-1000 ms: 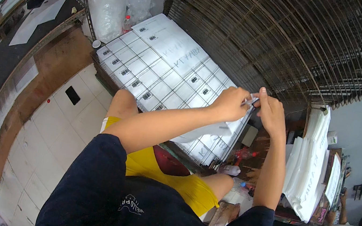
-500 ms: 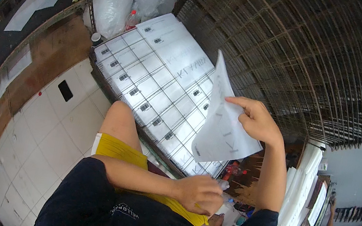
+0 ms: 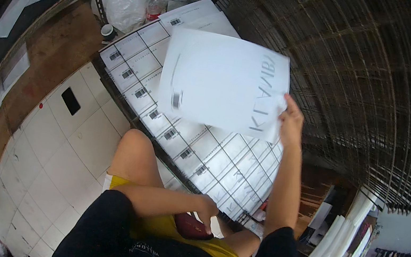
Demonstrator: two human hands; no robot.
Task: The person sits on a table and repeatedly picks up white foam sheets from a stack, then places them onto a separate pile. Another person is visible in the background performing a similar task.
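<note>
And there it goes, the white sheet (image 3: 218, 79) has swung out broad and nearly flat; half a second ago it stood curled and twisted in front of the wire racks (image 3: 335, 57), and now it spreads across the printed sheets (image 3: 130, 57), covering a good part of their upper half; dark lettering runs along its right side, a small dark block sits near its lower left; whether its far edge touches what lies beneath, I cannot tell.

A second ago both hands met near the right-hand end; now it looks, in my judgement, like one-handed work, the sheet unfurled and steered from a single edge; the right hand (image 3: 291, 121) has it, grip clamped on the right edge, thumb and fingers together, the paper puckering just there; that forearm runs almost straight up from the dark sleeve, hand well forward of the body.

The left hand (image 3: 207, 212) has dropped back toward the lap, forearm lying across the yellow shorts, wrist bent, fingers pointing down just above the dark red seat (image 3: 191, 227); no paper shows in it, though whether its fingertips are apart or together, I cannot tell.
</note>
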